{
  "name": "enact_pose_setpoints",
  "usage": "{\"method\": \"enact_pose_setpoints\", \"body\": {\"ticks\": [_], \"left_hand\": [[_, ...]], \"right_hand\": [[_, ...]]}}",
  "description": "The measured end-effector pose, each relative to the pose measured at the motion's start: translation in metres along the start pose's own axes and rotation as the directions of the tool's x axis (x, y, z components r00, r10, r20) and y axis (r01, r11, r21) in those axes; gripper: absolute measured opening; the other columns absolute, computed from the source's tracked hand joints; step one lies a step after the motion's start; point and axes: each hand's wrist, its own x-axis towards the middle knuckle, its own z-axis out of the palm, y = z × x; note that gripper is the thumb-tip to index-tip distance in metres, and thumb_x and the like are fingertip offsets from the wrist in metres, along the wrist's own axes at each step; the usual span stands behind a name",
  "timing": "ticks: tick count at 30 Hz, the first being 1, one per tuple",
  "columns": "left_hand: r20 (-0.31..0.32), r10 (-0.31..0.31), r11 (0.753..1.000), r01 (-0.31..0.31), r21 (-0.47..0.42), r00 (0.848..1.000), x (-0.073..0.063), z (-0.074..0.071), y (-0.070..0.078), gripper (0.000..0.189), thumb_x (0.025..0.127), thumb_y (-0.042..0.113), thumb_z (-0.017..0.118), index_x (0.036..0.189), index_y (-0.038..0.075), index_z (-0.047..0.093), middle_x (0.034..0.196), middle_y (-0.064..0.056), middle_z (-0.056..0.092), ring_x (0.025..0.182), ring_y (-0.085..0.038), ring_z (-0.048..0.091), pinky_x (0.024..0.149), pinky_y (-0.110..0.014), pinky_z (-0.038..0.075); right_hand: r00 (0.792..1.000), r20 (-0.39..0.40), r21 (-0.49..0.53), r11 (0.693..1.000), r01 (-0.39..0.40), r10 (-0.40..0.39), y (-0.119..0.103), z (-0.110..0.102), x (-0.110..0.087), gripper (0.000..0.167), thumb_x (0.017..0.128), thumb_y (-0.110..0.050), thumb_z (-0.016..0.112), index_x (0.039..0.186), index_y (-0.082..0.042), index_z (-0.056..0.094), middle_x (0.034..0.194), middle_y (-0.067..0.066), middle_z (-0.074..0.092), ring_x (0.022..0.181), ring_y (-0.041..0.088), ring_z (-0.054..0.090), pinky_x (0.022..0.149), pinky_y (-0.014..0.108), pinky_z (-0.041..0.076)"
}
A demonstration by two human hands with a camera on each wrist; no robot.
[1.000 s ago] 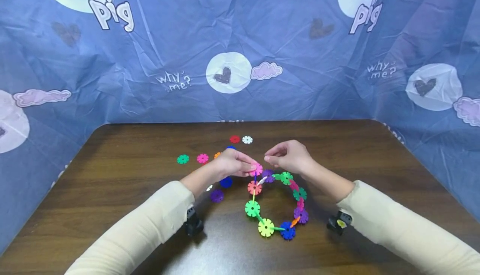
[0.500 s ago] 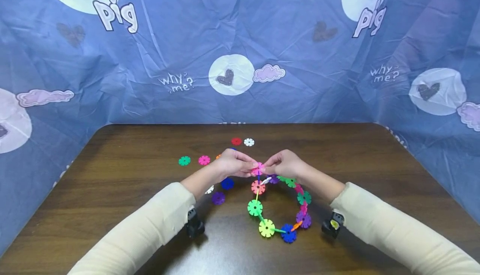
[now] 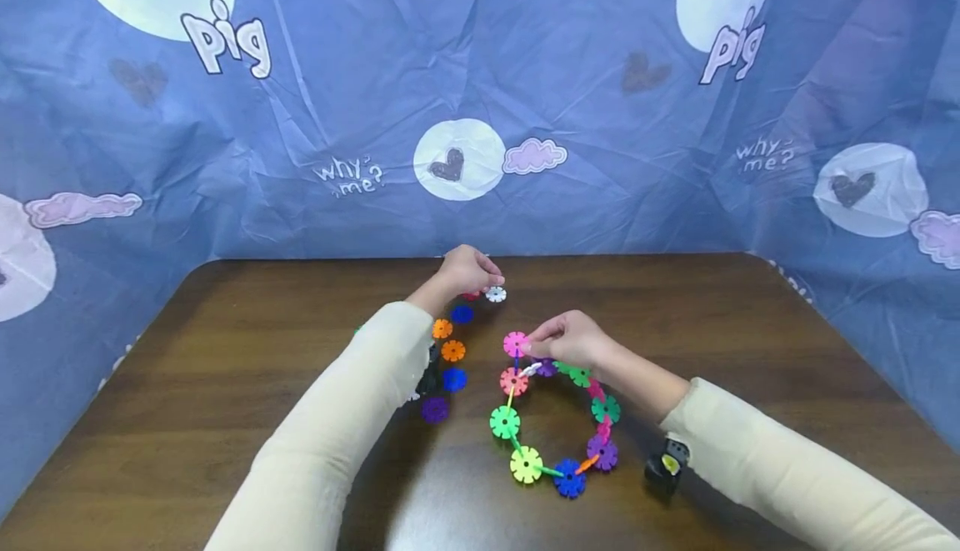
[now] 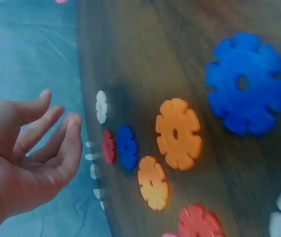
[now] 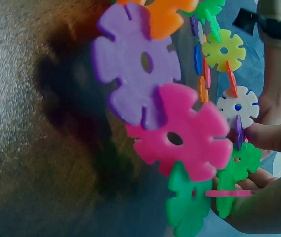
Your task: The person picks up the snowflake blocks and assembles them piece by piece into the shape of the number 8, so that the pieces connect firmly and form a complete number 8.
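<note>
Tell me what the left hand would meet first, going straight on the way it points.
Most likely the white disc: the left hand points toward it, with a gap showing in the left wrist view, though depth is unclear.

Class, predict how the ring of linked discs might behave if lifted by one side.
The ring would probably flex or sag, since its many discs join only at interlocking edges. It is likely light for its size, being thin discs around an open middle.

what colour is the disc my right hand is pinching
The disc is pink; the head view shows it best.
</note>
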Motion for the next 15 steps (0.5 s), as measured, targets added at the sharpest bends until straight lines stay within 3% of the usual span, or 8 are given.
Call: {"method": "enact_pose_setpoints", "body": {"ticks": [1, 2, 3, 6, 8, 9, 15], "left_hand": [[-0.008, 0.019, 0.998, -0.018, 0.065, 1.0, 0.008, 0.005, -0.004, 0.025, 0.085, 0.032, 0.072, 0.099, 0.011, 0.076, 0.083, 0.0, 0.076, 0.08, -0.011, 0.068, 0.08, -0.024, 0.055], [-0.031, 0.071, 0.991, -0.067, 0.113, 0.997, 0.026, 0.013, -0.016, 0.028, 0.08, 0.04, 0.076, 0.093, 0.016, 0.078, 0.085, 0.003, 0.076, 0.084, -0.012, 0.068, 0.08, -0.024, 0.054], [-0.028, 0.082, 0.982, -0.076, 0.172, 0.996, 0.035, 0.018, -0.019, 0.029, 0.077, 0.042, 0.078, 0.091, 0.017, 0.078, 0.087, 0.005, 0.076, 0.091, -0.013, 0.068, 0.084, -0.024, 0.054], [-0.016, 0.056, 0.965, -0.05, 0.259, 0.998, 0.051, 0.027, -0.023, 0.026, 0.072, 0.036, 0.082, 0.089, 0.017, 0.078, 0.096, 0.004, 0.076, 0.101, -0.017, 0.067, 0.089, -0.025, 0.054], [-0.019, 0.028, 0.96, -0.021, 0.28, 0.999, 0.049, 0.03, -0.018, 0.022, 0.072, 0.03, 0.082, 0.089, 0.016, 0.078, 0.1, 0.001, 0.075, 0.105, -0.02, 0.066, 0.088, -0.028, 0.055], [-0.008, -0.027, 0.954, 0.028, 0.298, 1.0, 0.036, 0.026, -0.006, 0.02, 0.075, 0.021, 0.079, 0.094, 0.013, 0.077, 0.106, -0.002, 0.074, 0.11, -0.022, 0.064, 0.092, -0.031, 0.054], [-0.074, -0.036, 0.94, 0.059, 0.335, 0.997, 0.015, 0.03, 0.01, 0.017, 0.075, 0.014, 0.078, 0.09, 0.008, 0.074, 0.104, -0.008, 0.072, 0.099, -0.023, 0.066, 0.083, -0.034, 0.057]], "right_hand": [[1.0, 0.002, 0.002, 1.0, -0.001, 0.001, 0.0, 0.001, 0.0, 0.02, 0.086, -0.017, 0.07, 0.097, -0.002, 0.074, 0.092, 0.007, 0.075, 0.085, 0.01, 0.061, 0.072, 0.021, 0.045], [1.0, 0.004, 0.001, 1.0, 0.0, 0.0, 0.0, 0.001, -0.001, 0.02, 0.086, -0.017, 0.07, 0.097, -0.001, 0.074, 0.092, 0.008, 0.075, 0.085, 0.01, 0.062, 0.072, 0.021, 0.046], [1.0, 0.002, 0.004, 1.0, -0.004, 0.004, 0.0, 0.001, -0.001, 0.019, 0.086, -0.017, 0.071, 0.097, -0.002, 0.075, 0.092, 0.007, 0.075, 0.084, 0.01, 0.062, 0.073, 0.021, 0.046], [1.0, 0.001, 0.003, 1.0, -0.007, 0.007, 0.0, 0.001, -0.001, 0.02, 0.085, -0.018, 0.071, 0.096, -0.002, 0.075, 0.095, 0.008, 0.074, 0.085, 0.011, 0.062, 0.073, 0.021, 0.045], [1.0, -0.003, 0.001, 1.0, -0.012, 0.012, 0.001, 0.001, 0.0, 0.019, 0.085, -0.019, 0.072, 0.095, -0.003, 0.075, 0.095, 0.008, 0.074, 0.085, 0.012, 0.061, 0.073, 0.022, 0.045], [1.0, -0.006, 0.002, 1.0, -0.015, 0.015, 0.001, 0.001, 0.0, 0.019, 0.085, -0.019, 0.072, 0.095, -0.003, 0.075, 0.094, 0.007, 0.074, 0.084, 0.012, 0.061, 0.073, 0.022, 0.045], [1.0, -0.011, -0.016, 1.0, -0.003, 0.003, 0.006, -0.002, 0.002, 0.02, 0.086, -0.02, 0.071, 0.095, -0.003, 0.075, 0.092, 0.007, 0.074, 0.083, 0.011, 0.06, 0.072, 0.022, 0.045]]}}
